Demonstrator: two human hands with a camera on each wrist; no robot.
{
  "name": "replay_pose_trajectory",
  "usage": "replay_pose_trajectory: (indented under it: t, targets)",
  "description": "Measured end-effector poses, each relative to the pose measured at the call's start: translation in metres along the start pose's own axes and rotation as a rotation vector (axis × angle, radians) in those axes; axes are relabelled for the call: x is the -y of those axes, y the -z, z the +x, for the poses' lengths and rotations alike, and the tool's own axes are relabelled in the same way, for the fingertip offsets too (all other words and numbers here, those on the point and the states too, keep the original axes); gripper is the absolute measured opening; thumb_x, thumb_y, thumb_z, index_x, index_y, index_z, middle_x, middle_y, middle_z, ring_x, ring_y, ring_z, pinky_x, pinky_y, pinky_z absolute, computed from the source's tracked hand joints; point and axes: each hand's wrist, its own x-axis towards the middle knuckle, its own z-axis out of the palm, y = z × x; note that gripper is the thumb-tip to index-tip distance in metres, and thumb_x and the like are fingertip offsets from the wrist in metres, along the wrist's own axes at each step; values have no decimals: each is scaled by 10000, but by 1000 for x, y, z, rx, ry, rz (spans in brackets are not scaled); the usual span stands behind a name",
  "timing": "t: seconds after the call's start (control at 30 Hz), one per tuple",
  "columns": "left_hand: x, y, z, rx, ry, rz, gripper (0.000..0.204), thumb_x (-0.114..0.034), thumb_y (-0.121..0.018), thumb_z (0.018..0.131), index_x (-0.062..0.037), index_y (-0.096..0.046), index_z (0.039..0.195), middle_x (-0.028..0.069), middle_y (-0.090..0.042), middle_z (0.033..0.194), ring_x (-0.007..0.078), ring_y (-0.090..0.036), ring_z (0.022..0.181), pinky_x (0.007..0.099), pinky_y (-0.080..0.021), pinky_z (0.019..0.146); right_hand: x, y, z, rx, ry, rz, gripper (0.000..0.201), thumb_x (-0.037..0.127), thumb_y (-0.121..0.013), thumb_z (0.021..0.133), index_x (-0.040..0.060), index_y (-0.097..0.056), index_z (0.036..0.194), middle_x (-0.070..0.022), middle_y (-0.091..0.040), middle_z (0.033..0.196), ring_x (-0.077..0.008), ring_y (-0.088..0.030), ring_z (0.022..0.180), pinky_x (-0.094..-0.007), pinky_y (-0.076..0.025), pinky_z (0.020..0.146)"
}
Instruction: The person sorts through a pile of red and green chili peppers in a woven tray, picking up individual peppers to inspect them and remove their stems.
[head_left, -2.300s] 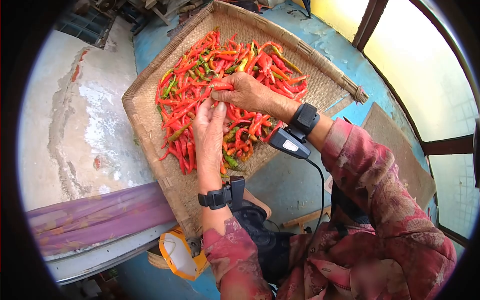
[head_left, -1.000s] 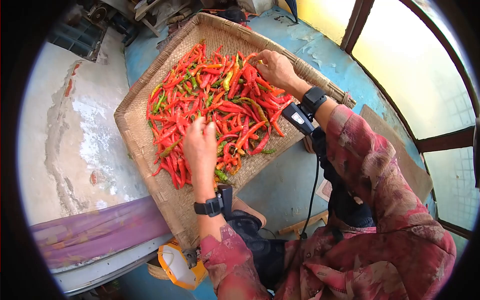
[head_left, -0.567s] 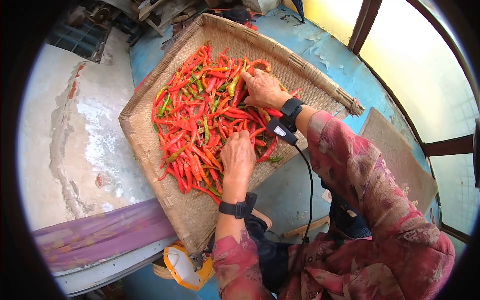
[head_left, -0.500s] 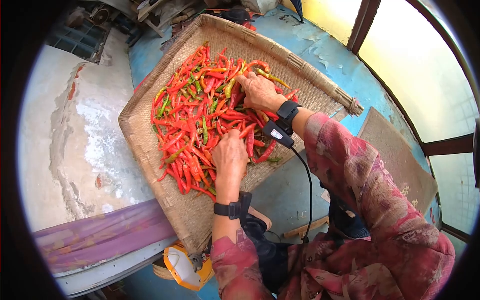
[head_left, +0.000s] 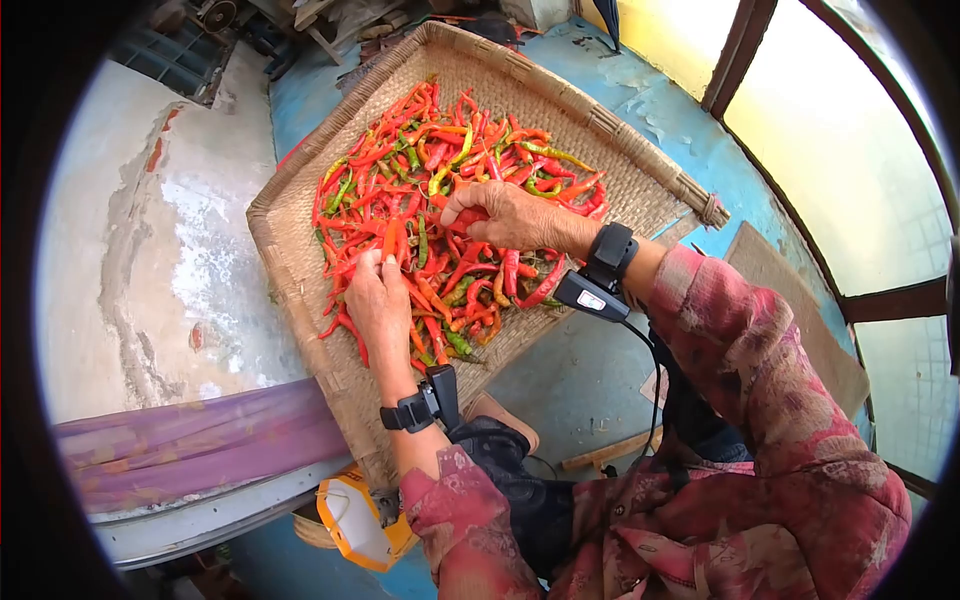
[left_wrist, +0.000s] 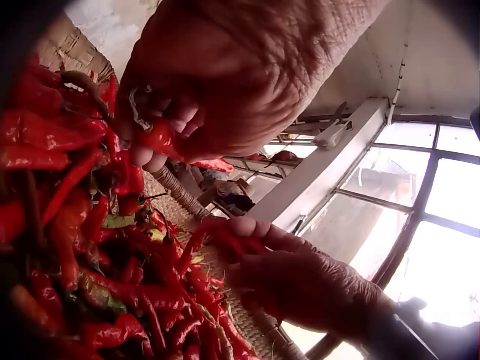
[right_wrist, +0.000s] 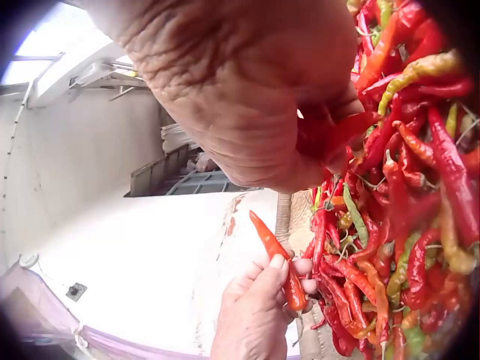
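As the left hand (right_wrist: 251,311) pinches it, one pepper (right_wrist: 271,243) slants tip upward.

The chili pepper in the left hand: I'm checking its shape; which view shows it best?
The right wrist view: the chili pepper shows from pointed tip to stem end, only its middle partly covered by the left hand. The head view shows it small; in the left wrist view, the hand hides much of it.

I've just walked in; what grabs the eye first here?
The bright heap of chili peppers, mostly red with some green, spread on a big woven tray. Above it, the left hand pinches an orange-red pepper, and the right hand grips red ones.
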Motion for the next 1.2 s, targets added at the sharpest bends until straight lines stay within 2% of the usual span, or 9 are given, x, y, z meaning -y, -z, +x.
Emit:
replay_pose_trajectory:
  t: [0.1, 0.17, 0.3, 0.4, 0.5, 0.83, 1.0, 1.13, 1.2]
  targets:
    - [10, -2, 1, -214, -122, 132, 207, -152, -525, 852, 1, -549, 990, 184, -610, 923, 340, -592, 778, 404, -460, 694, 9, -2, -9, -20, -78, 129, 282, -59, -543, 744, 45, -568, 1005, -26, -563, 916, -121, -534, 966, -261, -444, 848]
    - [-4, 3, -1, -243, -160, 201, 230, -133, -539, 844, 13, -554, 1022, 193, -587, 1013, 324, -584, 853, 383, -460, 747, 11, -7, -10, -207, 124, 188, 286, -69, -497, 714, 37, -554, 973, -56, -588, 891, -148, -564, 896, -275, -460, 801]
    - [-25, -15, -2, 99, 38, -648, 365, -278, -515, 912, 27, -541, 1111, 61, -613, 904, 137, -577, 741, 263, -462, 638, 37, -12, -19, -321, 165, 213, 392, -58, -490, 715, 25, -443, 1095, -115, -576, 909, -203, -570, 939, -319, -450, 850]
    - [-34, -15, -4, 289, 169, -904, 380, -325, -479, 933, -13, -526, 1146, 34, -603, 918, 60, -540, 738, 205, -437, 606, 46, -13, -25, -282, 82, 205, 466, -98, -482, 720, 13, -401, 1166, -99, -538, 1012, -164, -528, 1010, -299, -438, 880]
    - [-36, -21, -2, 268, 226, -1072, 374, -330, -484, 930, -14, -535, 1123, 17, -596, 907, 41, -521, 710, 199, -426, 587, 33, -14, -22, -344, 71, 136, 489, -94, -472, 720, 7, -400, 1193, -129, -566, 988, -180, -557, 963, -307, -454, 851]
    - [-35, -43, -7, 250, 193, -799, 257, -146, -604, 845, 21, -569, 1037, 42, -583, 871, 79, -528, 695, 227, -446, 620, 17, -3, -12, -404, -31, 191, 353, -52, -561, 759, -7, -503, 1104, -64, -586, 964, -101, -554, 920, -257, -462, 815]
    - [-38, -61, -28, 596, -216, -315, 277, 0, -587, 736, -23, -580, 1013, 141, -555, 893, 254, -581, 755, 349, -478, 693, 17, 10, -18, -449, -151, 187, 301, -9, -594, 755, 2, -546, 1052, -2, -563, 831, -67, -510, 741, -229, -443, 655]
    - [-36, -85, -53, 429, -590, 87, 233, -23, -592, 724, -37, -581, 956, 158, -524, 842, 331, -552, 845, 422, -464, 735, 21, 13, -19, -467, -172, 196, 293, -5, -587, 757, 9, -556, 1048, 12, -550, 791, -57, -490, 704, -212, -421, 614]
    - [-37, -88, -56, 401, -601, 122, 210, -32, -590, 734, -44, -584, 943, 145, -526, 833, 323, -558, 838, 422, -462, 721, 24, 15, -19, -469, -144, 201, 292, -2, -586, 759, 9, -557, 1049, 12, -550, 787, -58, -490, 701, -213, -422, 613]
